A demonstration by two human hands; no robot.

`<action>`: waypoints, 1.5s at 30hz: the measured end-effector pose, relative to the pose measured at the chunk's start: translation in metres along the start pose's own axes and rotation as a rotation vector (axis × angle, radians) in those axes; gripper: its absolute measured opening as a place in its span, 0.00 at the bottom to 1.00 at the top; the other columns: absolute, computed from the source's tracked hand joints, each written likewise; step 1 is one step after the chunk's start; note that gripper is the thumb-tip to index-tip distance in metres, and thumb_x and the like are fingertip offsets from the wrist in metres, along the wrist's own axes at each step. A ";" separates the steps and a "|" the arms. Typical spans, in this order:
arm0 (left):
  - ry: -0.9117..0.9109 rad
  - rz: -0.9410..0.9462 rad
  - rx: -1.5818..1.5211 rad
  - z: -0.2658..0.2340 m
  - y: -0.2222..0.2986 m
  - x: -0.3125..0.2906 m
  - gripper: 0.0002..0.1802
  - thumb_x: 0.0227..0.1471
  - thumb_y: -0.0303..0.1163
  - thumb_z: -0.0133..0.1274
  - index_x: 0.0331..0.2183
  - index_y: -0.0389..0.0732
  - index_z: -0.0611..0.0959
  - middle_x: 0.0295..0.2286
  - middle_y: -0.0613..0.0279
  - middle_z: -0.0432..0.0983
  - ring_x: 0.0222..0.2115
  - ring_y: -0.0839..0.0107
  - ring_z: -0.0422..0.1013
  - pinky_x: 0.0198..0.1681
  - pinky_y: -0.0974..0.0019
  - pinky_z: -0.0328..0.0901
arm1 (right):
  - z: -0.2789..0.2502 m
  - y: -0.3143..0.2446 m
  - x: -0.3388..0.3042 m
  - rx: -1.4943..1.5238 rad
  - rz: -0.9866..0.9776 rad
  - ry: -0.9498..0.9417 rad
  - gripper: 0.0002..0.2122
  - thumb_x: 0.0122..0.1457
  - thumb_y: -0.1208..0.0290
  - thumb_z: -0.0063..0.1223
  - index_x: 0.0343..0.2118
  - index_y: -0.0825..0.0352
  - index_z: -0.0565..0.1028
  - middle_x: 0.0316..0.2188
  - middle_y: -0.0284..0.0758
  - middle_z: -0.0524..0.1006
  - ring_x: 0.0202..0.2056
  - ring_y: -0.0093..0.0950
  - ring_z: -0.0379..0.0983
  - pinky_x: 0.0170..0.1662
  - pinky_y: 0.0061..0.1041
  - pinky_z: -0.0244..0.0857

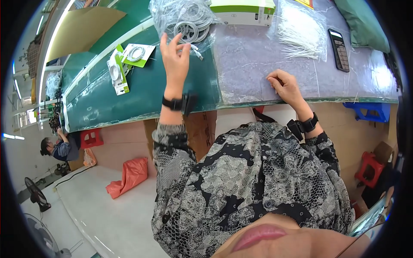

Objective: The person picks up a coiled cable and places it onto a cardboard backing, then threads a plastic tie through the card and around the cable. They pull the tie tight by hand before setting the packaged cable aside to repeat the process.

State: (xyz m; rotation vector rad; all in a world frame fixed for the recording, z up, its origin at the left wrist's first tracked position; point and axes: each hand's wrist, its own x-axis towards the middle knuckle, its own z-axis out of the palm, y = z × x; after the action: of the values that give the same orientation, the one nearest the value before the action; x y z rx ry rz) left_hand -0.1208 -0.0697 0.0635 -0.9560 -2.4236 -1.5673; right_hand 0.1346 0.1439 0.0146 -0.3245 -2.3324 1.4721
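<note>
My left hand (175, 62) is raised with its fingers apart and holds nothing. Just beyond its fingertips lies a clear plastic bag (172, 13) with several coiled white cables (188, 31). Cable plugs (197, 52) stick out to the right of that hand. To its left, white cables on green-and-white cards (138, 55) rest on the green table mat (97, 101). Over the grey part of the table (245, 64), near the front edge, my right hand (286, 87) has its fingers curled toward the thumb. Whatever may be inside that grip is hidden.
A green-and-white box (241, 6) stands at the back. Right of it is a clear bag of thin white strips (301, 34), then a black phone (339, 50) and green cloth (363, 21). A blue stool (370, 112) is below the table at right; another person (60, 148) is far left.
</note>
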 end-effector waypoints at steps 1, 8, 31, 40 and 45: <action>-0.005 0.008 -0.006 0.004 -0.007 0.012 0.17 0.52 0.29 0.53 0.43 0.30 0.75 0.43 0.51 0.69 0.35 0.67 0.74 0.34 0.71 0.70 | 0.000 0.000 -0.001 0.002 0.002 0.002 0.02 0.56 0.79 0.51 0.30 0.69 0.74 0.19 0.28 0.70 0.19 0.14 0.63 0.22 0.16 0.57; -0.043 -0.234 -0.164 0.015 -0.013 0.031 0.26 0.47 0.28 0.57 0.47 0.29 0.68 0.43 0.46 0.68 0.21 0.69 0.74 0.22 0.71 0.67 | -0.001 0.006 -0.002 0.009 -0.011 0.024 0.01 0.56 0.79 0.51 0.29 0.69 0.74 0.20 0.29 0.70 0.21 0.16 0.65 0.24 0.17 0.59; -0.112 0.558 0.397 0.049 0.086 -0.058 0.13 0.43 0.17 0.54 0.35 0.39 0.78 0.29 0.60 0.68 0.27 0.67 0.68 0.29 0.68 0.65 | 0.024 -0.051 0.046 1.070 0.478 -0.211 0.18 0.63 0.66 0.45 0.52 0.70 0.64 0.31 0.28 0.70 0.27 0.16 0.65 0.31 0.17 0.63; -0.333 -0.402 -1.081 0.066 0.083 -0.090 0.16 0.55 0.31 0.50 0.45 0.35 0.74 0.35 0.62 0.72 0.28 0.74 0.68 0.33 0.71 0.64 | 0.010 -0.063 0.035 1.106 0.300 -0.119 0.19 0.63 0.68 0.44 0.55 0.69 0.62 0.33 0.28 0.70 0.26 0.16 0.66 0.31 0.17 0.63; -0.401 -0.462 -1.475 0.081 0.064 -0.080 0.21 0.58 0.40 0.46 0.47 0.34 0.73 0.36 0.58 0.75 0.28 0.73 0.68 0.35 0.71 0.64 | 0.009 -0.059 0.026 0.761 0.219 -0.049 0.18 0.63 0.70 0.43 0.54 0.70 0.62 0.35 0.30 0.70 0.27 0.17 0.67 0.30 0.18 0.64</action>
State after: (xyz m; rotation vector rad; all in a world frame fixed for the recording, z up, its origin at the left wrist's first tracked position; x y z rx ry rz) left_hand -0.0018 -0.0193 0.0434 -0.7985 -1.2803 -3.7189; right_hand 0.1069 0.1209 0.0691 -0.3310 -1.6252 2.3447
